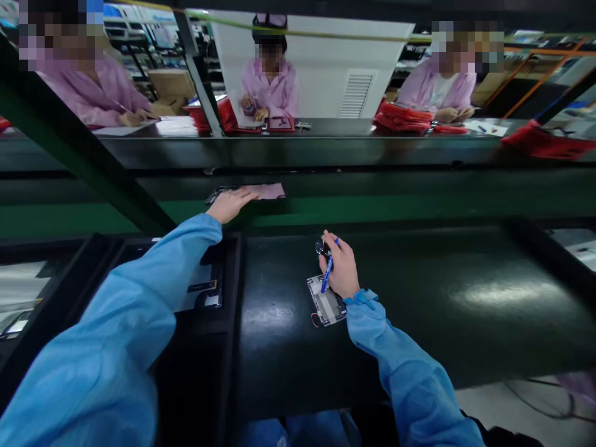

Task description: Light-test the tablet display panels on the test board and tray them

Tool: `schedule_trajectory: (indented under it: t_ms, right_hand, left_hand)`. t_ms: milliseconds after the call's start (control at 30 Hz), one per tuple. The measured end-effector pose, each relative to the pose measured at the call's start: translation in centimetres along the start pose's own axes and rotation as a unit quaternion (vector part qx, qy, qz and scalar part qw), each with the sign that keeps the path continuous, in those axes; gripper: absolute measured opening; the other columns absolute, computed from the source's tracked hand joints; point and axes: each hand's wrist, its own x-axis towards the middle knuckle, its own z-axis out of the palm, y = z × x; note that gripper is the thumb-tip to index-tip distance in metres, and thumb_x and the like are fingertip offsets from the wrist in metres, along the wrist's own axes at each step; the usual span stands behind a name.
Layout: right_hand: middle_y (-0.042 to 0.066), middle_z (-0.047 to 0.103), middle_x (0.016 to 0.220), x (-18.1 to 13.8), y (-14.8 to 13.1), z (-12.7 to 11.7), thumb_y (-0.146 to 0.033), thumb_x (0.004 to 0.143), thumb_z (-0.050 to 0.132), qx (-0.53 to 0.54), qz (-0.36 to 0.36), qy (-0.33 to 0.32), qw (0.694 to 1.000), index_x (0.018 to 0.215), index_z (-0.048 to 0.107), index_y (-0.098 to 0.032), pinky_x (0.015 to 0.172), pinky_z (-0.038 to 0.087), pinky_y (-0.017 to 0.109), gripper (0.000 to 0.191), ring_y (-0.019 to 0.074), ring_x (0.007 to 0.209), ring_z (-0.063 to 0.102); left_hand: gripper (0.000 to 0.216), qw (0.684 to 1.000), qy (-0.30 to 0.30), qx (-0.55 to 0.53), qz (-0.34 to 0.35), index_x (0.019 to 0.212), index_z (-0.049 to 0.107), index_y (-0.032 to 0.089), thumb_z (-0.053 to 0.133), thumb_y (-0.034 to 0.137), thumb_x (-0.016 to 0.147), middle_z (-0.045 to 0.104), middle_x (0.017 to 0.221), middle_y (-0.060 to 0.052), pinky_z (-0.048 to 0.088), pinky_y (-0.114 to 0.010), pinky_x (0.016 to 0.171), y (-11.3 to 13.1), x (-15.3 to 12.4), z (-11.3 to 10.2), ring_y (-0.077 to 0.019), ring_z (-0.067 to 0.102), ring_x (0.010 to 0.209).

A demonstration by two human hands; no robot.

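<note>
My left hand [231, 205] reaches forward over the green strip, fingers stretched out over a flat dark part with a pink sheet [265, 191]. The thumb side is hidden, and I cannot tell whether it grips the part. My right hand [343, 270] is closed around a blue pen [328, 273], its lower end pointing down at a flat electronic assembly [328, 307]. This assembly lies on the dark worktop, with a pale middle, dark edges and a thin red wire at its lower left. A small round shiny thing [320, 246] shows beside my right fingers.
A dark worktop [419, 323] spreads before me, with the green strip [372, 211] beyond it. Dark trays with flat device parts [205, 288] stand at the left. A slanted post [93, 143] crosses the left side. Across the bench, people in pink work beside red pouches [403, 116].
</note>
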Motion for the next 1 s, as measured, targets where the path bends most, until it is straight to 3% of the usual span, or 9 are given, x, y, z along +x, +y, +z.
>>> schedule_trajectory:
  t_ms: [233,333,400,500,600,667,733,833,1000]
  right_hand:
    - [0.01,0.053,0.146,0.0,0.2,0.2,-0.018,0.089,0.052,0.006,-0.002,-0.007,1.0,0.135,0.051,-0.018,0.11,0.043,0.049,0.046,0.0276,0.135,0.048]
    - [0.011,0.054,0.145,0.1,0.4,0.2,-0.018,0.089,0.053,0.01,0.001,-0.008,1.0,0.135,0.051,-0.018,0.11,0.043,0.049,0.046,0.0283,0.134,0.049]
    - [0.011,0.054,0.145,0.1,0.5,0.2,-0.02,0.088,0.054,0.015,0.003,-0.006,1.0,0.135,0.051,-0.018,0.109,0.043,0.049,0.047,0.0287,0.132,0.05]
    - [0.011,0.056,0.143,0.0,0.7,0.2,-0.022,0.088,0.055,0.022,0.008,-0.001,1.0,0.136,0.051,-0.019,0.11,0.042,0.049,0.048,0.0286,0.13,0.051]
    - [0.011,0.056,0.143,0.1,0.9,0.3,-0.024,0.088,0.054,0.025,0.012,0.007,1.0,0.133,0.053,-0.02,0.111,0.04,0.048,0.045,0.0278,0.131,0.051]
    - [0.012,0.057,0.142,0.3,1.2,0.6,-0.026,0.087,0.056,0.013,0.01,0.017,1.0,0.13,0.055,-0.02,0.111,0.04,0.045,0.043,0.0272,0.131,0.051]
    - [0.012,0.058,0.141,0.4,1.6,0.9,-0.027,0.085,0.059,-0.003,0.006,0.026,1.0,0.127,0.057,-0.021,0.11,0.041,0.042,0.043,0.0267,0.129,0.052]
    - [0.011,0.06,0.138,0.4,2.3,1.3,-0.029,0.08,0.062,-0.017,0.002,0.038,0.999,0.127,0.058,-0.024,0.108,0.044,0.044,0.048,0.0283,0.126,0.055]
    - [0.009,0.067,0.129,1.0,3.3,1.9,-0.045,0.074,0.058,-0.027,0.025,0.087,0.996,0.124,0.064,-0.034,0.095,0.05,0.051,0.052,0.0344,0.121,0.06]
  left_hand:
    - [0.064,0.995,-0.076,0.037,-0.057,0.141,0.052,0.015,0.04,0.003,0.079,0.047,0.149,-0.017,0.022,-0.063,0.116,-4.0,0.6,2.3,-0.0318,0.036,0.143]
    - [0.064,0.993,-0.075,0.022,-0.092,0.145,0.046,0.01,0.04,0.011,0.081,0.045,0.151,-0.016,0.028,-0.055,0.117,-3.9,0.6,0.0,-0.0316,0.035,0.144]
    - [0.067,0.994,-0.052,0.006,-0.096,0.152,0.035,0.011,0.035,0.014,0.084,0.037,0.156,-0.011,0.029,-0.043,0.119,-3.5,-0.8,-3.3,-0.0252,0.031,0.146]
    - [0.062,0.997,-0.054,-0.03,-0.035,0.151,0.037,0.013,0.033,0.023,0.09,0.043,0.153,-0.006,0.031,-0.04,0.117,-1.8,-6.6,-9.7,-0.0246,0.041,0.14]
    - [0.053,0.986,-0.156,-0.019,0.049,0.147,0.044,0.023,0.034,0.043,0.099,0.049,0.148,0.003,0.033,-0.045,0.115,1.3,-16.0,-15.1,-0.023,0.048,0.134]
    - [0.053,0.975,-0.222,-0.009,0.027,0.149,0.041,0.025,0.032,0.049,0.103,0.05,0.148,0.002,0.037,-0.042,0.113,3.9,-22.6,-16.6,-0.0203,0.052,0.131]
    - [0.048,0.967,-0.253,-0.014,0.008,0.148,0.042,0.03,0.035,0.047,0.104,0.051,0.147,0.005,0.039,-0.033,0.113,6.6,-28.3,-15.9,-0.016,0.052,0.132]
    - [0.053,0.95,-0.31,-0.015,-0.044,0.154,0.032,0.026,0.041,0.041,0.104,0.039,0.156,-0.003,0.038,-0.031,0.114,9.5,-33.9,-11.7,-0.0183,0.041,0.14]
    - [0.048,0.97,-0.2,0.019,-0.134,0.146,0.04,0.007,0.04,0.028,0.102,0.047,0.146,-0.021,0.025,-0.054,0.12,10.3,-35.4,-5.3,-0.0288,0.043,0.138]
